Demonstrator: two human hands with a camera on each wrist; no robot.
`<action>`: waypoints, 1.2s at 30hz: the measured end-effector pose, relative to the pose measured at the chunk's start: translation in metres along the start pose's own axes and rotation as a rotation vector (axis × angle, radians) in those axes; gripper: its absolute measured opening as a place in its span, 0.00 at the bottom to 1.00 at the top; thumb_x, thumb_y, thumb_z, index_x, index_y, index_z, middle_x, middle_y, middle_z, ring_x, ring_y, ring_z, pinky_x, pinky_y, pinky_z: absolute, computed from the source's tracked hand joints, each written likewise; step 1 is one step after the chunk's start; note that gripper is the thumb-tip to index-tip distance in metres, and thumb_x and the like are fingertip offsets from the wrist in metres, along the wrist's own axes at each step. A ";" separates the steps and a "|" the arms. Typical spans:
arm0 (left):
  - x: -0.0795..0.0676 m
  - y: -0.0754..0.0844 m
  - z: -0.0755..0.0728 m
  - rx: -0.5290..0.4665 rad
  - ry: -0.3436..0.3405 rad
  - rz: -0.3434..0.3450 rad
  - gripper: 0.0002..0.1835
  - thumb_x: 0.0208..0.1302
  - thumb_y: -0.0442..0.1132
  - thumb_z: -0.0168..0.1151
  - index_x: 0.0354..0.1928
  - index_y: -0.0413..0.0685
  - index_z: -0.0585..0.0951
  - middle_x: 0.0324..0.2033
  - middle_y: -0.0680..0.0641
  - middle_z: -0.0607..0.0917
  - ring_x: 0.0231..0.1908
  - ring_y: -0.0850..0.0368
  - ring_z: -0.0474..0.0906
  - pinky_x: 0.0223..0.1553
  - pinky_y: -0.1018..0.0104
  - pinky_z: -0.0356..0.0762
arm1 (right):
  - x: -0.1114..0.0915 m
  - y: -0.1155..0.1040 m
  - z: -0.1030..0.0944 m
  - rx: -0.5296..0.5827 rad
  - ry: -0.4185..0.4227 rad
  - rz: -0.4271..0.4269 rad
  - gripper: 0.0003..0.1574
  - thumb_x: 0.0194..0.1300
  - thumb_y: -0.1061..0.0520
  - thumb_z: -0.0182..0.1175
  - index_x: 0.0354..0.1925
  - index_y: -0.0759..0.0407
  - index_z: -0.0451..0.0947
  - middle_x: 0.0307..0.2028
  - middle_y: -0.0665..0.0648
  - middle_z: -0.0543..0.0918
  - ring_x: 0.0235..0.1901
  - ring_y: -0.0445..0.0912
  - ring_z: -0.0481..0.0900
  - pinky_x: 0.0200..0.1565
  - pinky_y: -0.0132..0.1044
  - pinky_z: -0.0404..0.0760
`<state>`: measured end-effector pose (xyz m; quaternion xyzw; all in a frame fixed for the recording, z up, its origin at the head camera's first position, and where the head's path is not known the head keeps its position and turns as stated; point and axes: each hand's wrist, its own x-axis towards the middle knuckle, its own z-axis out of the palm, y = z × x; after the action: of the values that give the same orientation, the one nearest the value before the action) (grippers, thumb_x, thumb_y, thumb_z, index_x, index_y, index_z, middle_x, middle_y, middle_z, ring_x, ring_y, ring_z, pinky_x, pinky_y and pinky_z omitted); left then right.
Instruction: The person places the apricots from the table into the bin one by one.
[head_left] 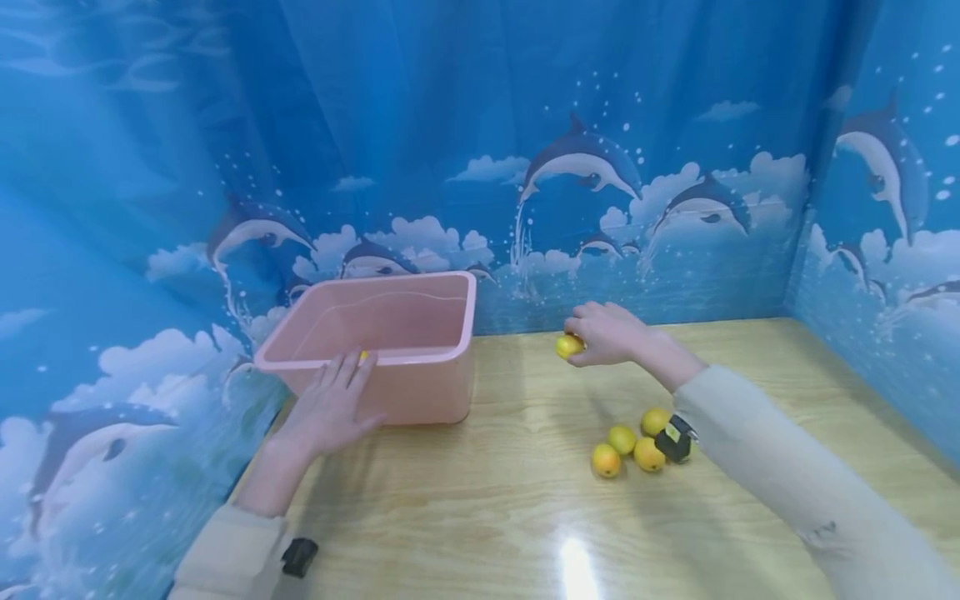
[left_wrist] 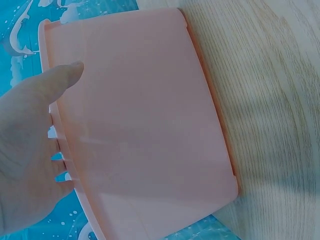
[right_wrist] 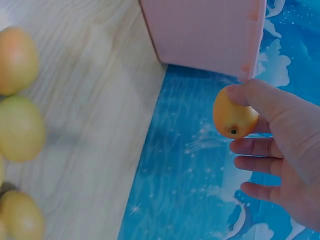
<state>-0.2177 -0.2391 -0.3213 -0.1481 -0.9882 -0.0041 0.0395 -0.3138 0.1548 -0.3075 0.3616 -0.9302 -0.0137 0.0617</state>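
My right hand [head_left: 606,333] pinches a small yellow-orange fruit [right_wrist: 234,115] between thumb and index finger. A dark stem spot shows on it, and the other fingers extend apart from it. This hand is right of a pink plastic bin [head_left: 420,387]. At the bin's near rim, my left hand [head_left: 330,408] lies with its fingers extended across the edge. In the left wrist view the thumb [left_wrist: 67,77] lies along the outer wall, and the other fingers are partly hidden behind the rim. A bit of yellow [head_left: 364,356] shows by the left fingertips.
Several more yellow-orange fruits [head_left: 606,460] lie grouped on the wooden table [head_left: 465,517], below the right forearm. A blue dolphin-print curtain [head_left: 525,75] rises behind the bin and along both sides. Each sleeve cuff carries a small black device [head_left: 300,557].
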 end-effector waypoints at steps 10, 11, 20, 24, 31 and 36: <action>-0.001 -0.003 0.003 -0.004 -0.004 -0.003 0.48 0.61 0.58 0.56 0.72 0.41 0.46 0.70 0.34 0.45 0.68 0.36 0.39 0.66 0.43 0.41 | 0.026 -0.020 -0.015 0.058 0.006 -0.028 0.13 0.56 0.48 0.62 0.34 0.55 0.76 0.29 0.50 0.71 0.30 0.46 0.66 0.29 0.37 0.63; -0.001 -0.003 0.003 -0.005 -0.004 -0.005 0.48 0.61 0.58 0.56 0.72 0.41 0.46 0.70 0.34 0.45 0.68 0.36 0.39 0.66 0.43 0.41 | 0.029 -0.022 -0.016 0.058 0.009 -0.032 0.13 0.56 0.48 0.62 0.34 0.55 0.76 0.29 0.50 0.71 0.30 0.46 0.66 0.29 0.37 0.64; -0.002 -0.002 0.003 0.010 0.011 0.016 0.47 0.61 0.56 0.58 0.71 0.38 0.47 0.69 0.32 0.47 0.68 0.34 0.41 0.66 0.43 0.43 | 0.049 -0.040 -0.029 0.082 0.041 -0.062 0.15 0.56 0.48 0.62 0.38 0.56 0.76 0.32 0.52 0.73 0.33 0.46 0.68 0.32 0.39 0.68; -0.001 -0.001 0.003 0.009 -0.002 0.013 0.47 0.62 0.56 0.56 0.71 0.39 0.46 0.70 0.33 0.45 0.68 0.35 0.40 0.66 0.44 0.42 | 0.057 -0.048 -0.033 0.084 0.051 -0.066 0.16 0.55 0.47 0.62 0.38 0.55 0.76 0.32 0.52 0.73 0.33 0.46 0.68 0.33 0.38 0.68; 0.001 -0.002 0.003 0.014 -0.005 0.007 0.47 0.62 0.57 0.56 0.72 0.40 0.45 0.70 0.34 0.44 0.68 0.36 0.39 0.67 0.44 0.41 | 0.070 -0.062 -0.042 0.075 0.057 -0.080 0.15 0.56 0.47 0.62 0.37 0.54 0.76 0.33 0.51 0.73 0.33 0.46 0.68 0.34 0.38 0.68; 0.001 -0.002 0.003 0.017 -0.007 -0.005 0.47 0.62 0.57 0.56 0.72 0.41 0.45 0.70 0.35 0.43 0.69 0.37 0.38 0.67 0.44 0.40 | 0.078 -0.071 -0.049 0.066 0.062 -0.099 0.15 0.57 0.47 0.61 0.38 0.54 0.76 0.32 0.52 0.73 0.33 0.46 0.67 0.34 0.38 0.67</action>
<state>-0.2196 -0.2411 -0.3238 -0.1452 -0.9887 0.0049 0.0375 -0.3171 0.0505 -0.2560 0.4094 -0.9087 0.0254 0.0779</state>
